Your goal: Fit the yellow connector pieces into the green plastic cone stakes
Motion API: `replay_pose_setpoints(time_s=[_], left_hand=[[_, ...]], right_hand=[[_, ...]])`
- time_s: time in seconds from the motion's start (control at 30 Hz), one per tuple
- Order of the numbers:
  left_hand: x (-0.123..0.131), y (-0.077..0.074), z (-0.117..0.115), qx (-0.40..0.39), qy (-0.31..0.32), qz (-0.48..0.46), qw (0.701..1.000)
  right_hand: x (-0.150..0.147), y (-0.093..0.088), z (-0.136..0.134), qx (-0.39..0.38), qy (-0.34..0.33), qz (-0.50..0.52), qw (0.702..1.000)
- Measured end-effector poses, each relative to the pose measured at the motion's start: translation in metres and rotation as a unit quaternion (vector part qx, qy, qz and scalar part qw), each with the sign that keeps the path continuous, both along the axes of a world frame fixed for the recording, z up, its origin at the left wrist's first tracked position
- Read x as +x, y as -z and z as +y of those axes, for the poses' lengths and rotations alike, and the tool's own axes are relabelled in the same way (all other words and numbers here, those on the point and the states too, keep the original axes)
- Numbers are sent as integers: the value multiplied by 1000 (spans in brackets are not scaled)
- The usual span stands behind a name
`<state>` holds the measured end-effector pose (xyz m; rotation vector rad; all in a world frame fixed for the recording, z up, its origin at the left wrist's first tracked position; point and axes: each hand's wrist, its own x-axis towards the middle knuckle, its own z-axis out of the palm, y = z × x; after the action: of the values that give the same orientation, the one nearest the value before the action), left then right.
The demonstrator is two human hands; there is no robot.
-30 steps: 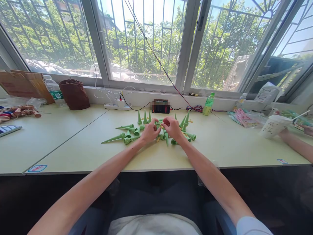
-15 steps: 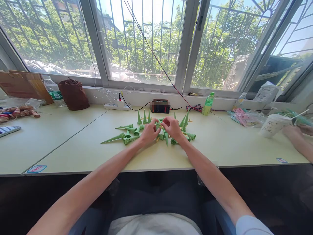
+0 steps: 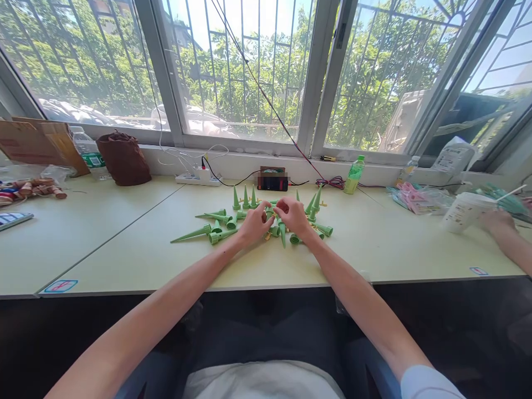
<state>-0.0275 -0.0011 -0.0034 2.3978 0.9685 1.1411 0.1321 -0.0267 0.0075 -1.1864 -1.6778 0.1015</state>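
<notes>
Above the middle of the table, my left hand (image 3: 254, 223) is closed in a pinch on a green plastic watering spike (image 3: 269, 213), mostly covered by my fingers. My right hand (image 3: 293, 215) pinches at the same piece from the other side, where a bit of yellow shows; the exact grip is too small to make out. Around both hands lie several more green watering spikes (image 3: 192, 234), some with small yellow valves. A few of them stand upright, point up, such as the green cone (image 3: 235, 198) behind my left hand.
Behind the spikes, a phone-like black device (image 3: 272, 182) leans near the sill with a cable. A green bottle (image 3: 354, 175) stands to its right. Farther right are pink plastic bags (image 3: 414, 198), a white cup (image 3: 469, 211) and another person's hand (image 3: 499, 223). A brown bag (image 3: 123, 158) stands left.
My hands keep almost the same place and pinch, with only slight finger movement. At the right edge, the other person's hand has shifted slightly beside the cup.
</notes>
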Motion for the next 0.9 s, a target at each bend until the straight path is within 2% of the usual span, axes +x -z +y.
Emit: replay_pose_setpoints(time_s=[0.9], left_hand=[[1,0,1,24,22,24,999]], right_hand=[[-3,-4,-7,-29,-19,1,999]])
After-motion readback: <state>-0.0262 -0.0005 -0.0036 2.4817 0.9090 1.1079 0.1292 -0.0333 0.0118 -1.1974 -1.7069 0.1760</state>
